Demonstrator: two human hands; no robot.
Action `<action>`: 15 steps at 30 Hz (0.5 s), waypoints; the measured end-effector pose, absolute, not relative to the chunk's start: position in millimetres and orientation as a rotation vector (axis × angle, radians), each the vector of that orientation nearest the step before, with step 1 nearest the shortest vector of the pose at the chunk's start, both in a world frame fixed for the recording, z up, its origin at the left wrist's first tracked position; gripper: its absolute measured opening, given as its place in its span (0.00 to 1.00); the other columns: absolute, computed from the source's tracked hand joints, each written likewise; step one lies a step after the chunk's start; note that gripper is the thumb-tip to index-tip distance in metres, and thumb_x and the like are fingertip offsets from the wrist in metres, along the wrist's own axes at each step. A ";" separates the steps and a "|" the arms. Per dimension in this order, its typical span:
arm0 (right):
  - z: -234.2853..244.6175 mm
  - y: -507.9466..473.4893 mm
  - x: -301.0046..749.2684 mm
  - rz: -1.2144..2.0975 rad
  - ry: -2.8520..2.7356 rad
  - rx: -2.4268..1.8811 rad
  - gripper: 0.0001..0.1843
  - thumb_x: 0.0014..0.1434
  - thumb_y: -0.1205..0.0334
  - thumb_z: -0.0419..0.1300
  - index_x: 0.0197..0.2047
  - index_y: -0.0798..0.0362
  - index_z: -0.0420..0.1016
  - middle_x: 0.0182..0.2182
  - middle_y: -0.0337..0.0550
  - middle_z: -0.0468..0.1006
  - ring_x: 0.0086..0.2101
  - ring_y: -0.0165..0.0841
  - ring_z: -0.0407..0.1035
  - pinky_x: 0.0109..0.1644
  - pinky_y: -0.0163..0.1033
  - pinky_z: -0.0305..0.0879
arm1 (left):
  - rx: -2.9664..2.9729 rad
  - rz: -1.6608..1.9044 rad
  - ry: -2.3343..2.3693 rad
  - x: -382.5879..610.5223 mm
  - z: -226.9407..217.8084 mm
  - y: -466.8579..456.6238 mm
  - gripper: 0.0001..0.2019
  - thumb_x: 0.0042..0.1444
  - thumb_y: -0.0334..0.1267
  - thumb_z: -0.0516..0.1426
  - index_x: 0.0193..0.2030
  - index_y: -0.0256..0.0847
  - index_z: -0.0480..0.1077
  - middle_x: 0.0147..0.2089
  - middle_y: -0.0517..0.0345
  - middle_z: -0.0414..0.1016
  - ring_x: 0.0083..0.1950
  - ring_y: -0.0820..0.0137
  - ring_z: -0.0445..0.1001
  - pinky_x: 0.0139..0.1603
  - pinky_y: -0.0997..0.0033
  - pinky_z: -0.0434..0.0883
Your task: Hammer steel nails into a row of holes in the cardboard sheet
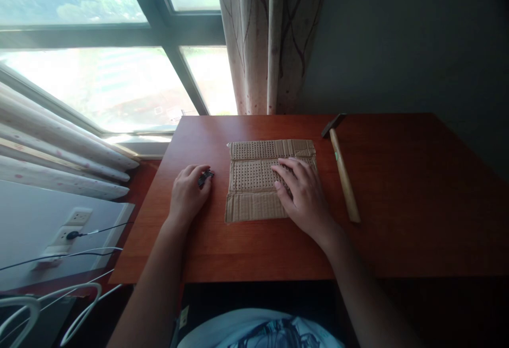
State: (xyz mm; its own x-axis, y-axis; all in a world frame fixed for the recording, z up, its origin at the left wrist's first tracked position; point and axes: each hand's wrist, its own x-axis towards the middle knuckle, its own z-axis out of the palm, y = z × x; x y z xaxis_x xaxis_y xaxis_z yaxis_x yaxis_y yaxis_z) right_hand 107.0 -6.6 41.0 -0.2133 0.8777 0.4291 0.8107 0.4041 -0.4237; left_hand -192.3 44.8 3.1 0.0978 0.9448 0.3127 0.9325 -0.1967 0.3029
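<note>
A piece of brown cardboard (254,175) lies flat on the table, creased into three bands. Rows of small holes cover its upper and middle bands, while the lower one is plain. My right hand (304,191) rests on its right side, fingers apart and holding nothing. To the left of the cardboard, my left hand (187,191) is curved beside a small heap of dark, thin pieces (205,177), perhaps nails or screws. The heap shows between thumb and forefinger, which stand apart; the other fingers are partly hidden.
A hammer (344,178) with a wooden handle lies right of the cardboard, its head toward the far edge. The reddish-brown table (417,194) stands by a window (99,83) and curtains (254,40). Wall sockets (69,234) and cables (85,287) are at the lower left.
</note>
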 end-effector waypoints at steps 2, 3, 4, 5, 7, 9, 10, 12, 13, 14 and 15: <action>40.9 -6.6 106.9 0.140 -2.046 -1.431 0.20 0.69 0.60 0.51 0.61 0.47 0.71 0.59 0.48 0.72 0.61 0.45 0.62 0.65 0.56 0.61 | 2.306 0.694 1.980 -191.4 3.2 45.1 0.13 0.62 0.40 0.55 0.50 0.41 0.75 0.50 0.49 0.77 0.50 0.56 0.76 0.51 0.59 0.72; 40.9 -6.7 106.9 0.141 -2.044 -1.429 0.20 0.69 0.60 0.51 0.61 0.47 0.71 0.59 0.48 0.72 0.61 0.45 0.62 0.65 0.57 0.61 | 2.304 0.694 1.983 -190.9 3.3 45.3 0.13 0.62 0.40 0.55 0.50 0.42 0.75 0.50 0.49 0.77 0.50 0.56 0.76 0.52 0.59 0.72; 41.0 -6.7 106.9 0.142 -2.043 -1.426 0.20 0.69 0.60 0.52 0.61 0.46 0.71 0.59 0.47 0.72 0.61 0.45 0.62 0.65 0.57 0.61 | 2.303 0.695 1.985 -190.6 3.3 45.6 0.13 0.62 0.40 0.55 0.50 0.42 0.75 0.50 0.49 0.77 0.50 0.56 0.76 0.52 0.59 0.71; 41.1 -6.7 106.8 0.142 -2.041 -1.424 0.20 0.69 0.60 0.52 0.61 0.46 0.71 0.59 0.47 0.72 0.61 0.45 0.62 0.65 0.57 0.60 | 2.303 0.695 1.988 -190.2 3.3 45.9 0.13 0.62 0.41 0.55 0.50 0.42 0.75 0.50 0.49 0.77 0.50 0.56 0.76 0.52 0.59 0.71; 41.3 -6.8 106.7 0.140 -2.042 -1.424 0.19 0.69 0.59 0.52 0.61 0.46 0.71 0.59 0.47 0.72 0.61 0.45 0.62 0.66 0.57 0.60 | 2.306 0.699 1.994 -189.6 3.1 46.5 0.14 0.63 0.42 0.54 0.50 0.41 0.75 0.49 0.49 0.77 0.50 0.56 0.76 0.52 0.58 0.71; 41.4 -7.0 106.6 0.138 -2.044 -1.430 0.19 0.69 0.60 0.52 0.61 0.47 0.71 0.59 0.47 0.72 0.61 0.44 0.62 0.66 0.56 0.60 | 2.312 0.697 2.005 -189.1 2.5 47.1 0.14 0.63 0.42 0.55 0.50 0.41 0.75 0.49 0.49 0.77 0.50 0.56 0.76 0.52 0.58 0.71; 41.4 -7.1 106.6 0.136 -2.045 -1.433 0.19 0.69 0.60 0.52 0.61 0.47 0.71 0.59 0.47 0.72 0.62 0.44 0.62 0.66 0.56 0.60 | 2.315 0.696 2.011 -188.9 2.1 47.4 0.14 0.63 0.42 0.55 0.50 0.41 0.75 0.49 0.49 0.77 0.50 0.56 0.76 0.52 0.58 0.71; 41.4 -7.1 106.5 0.136 -2.048 -1.436 0.19 0.69 0.60 0.52 0.61 0.48 0.71 0.60 0.48 0.72 0.62 0.44 0.62 0.66 0.56 0.60 | 2.322 0.694 2.019 -188.6 1.2 47.8 0.14 0.63 0.42 0.55 0.50 0.41 0.75 0.49 0.49 0.77 0.50 0.56 0.76 0.52 0.59 0.71; 41.5 -7.1 106.5 0.136 -2.049 -1.435 0.19 0.69 0.60 0.52 0.61 0.48 0.71 0.59 0.48 0.72 0.61 0.44 0.62 0.66 0.56 0.60 | 2.325 0.693 2.021 -188.5 0.7 48.0 0.14 0.64 0.43 0.55 0.51 0.41 0.75 0.49 0.49 0.77 0.49 0.56 0.76 0.52 0.59 0.71; 41.6 -7.1 106.5 0.138 -2.049 -1.433 0.19 0.69 0.60 0.52 0.61 0.47 0.71 0.59 0.48 0.72 0.61 0.44 0.62 0.66 0.56 0.61 | 2.327 0.693 2.023 -188.5 0.3 48.0 0.14 0.64 0.43 0.54 0.51 0.40 0.75 0.49 0.49 0.77 0.49 0.56 0.75 0.52 0.59 0.71; 41.7 -7.0 106.5 0.139 -2.049 -1.432 0.19 0.69 0.60 0.51 0.61 0.47 0.71 0.59 0.48 0.72 0.61 0.44 0.62 0.65 0.56 0.61 | 2.327 0.694 2.026 -188.6 -0.2 48.0 0.15 0.64 0.43 0.54 0.51 0.40 0.75 0.49 0.49 0.77 0.50 0.56 0.75 0.52 0.59 0.71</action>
State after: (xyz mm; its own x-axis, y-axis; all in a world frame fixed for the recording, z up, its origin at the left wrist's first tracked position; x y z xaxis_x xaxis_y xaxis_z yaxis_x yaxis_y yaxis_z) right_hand 106.5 -7.0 41.7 -0.2133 0.8774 0.4298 0.8111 0.4042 -0.4226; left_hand -188.6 48.0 -0.2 0.0833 0.9380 0.3364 0.9472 -0.1794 0.2657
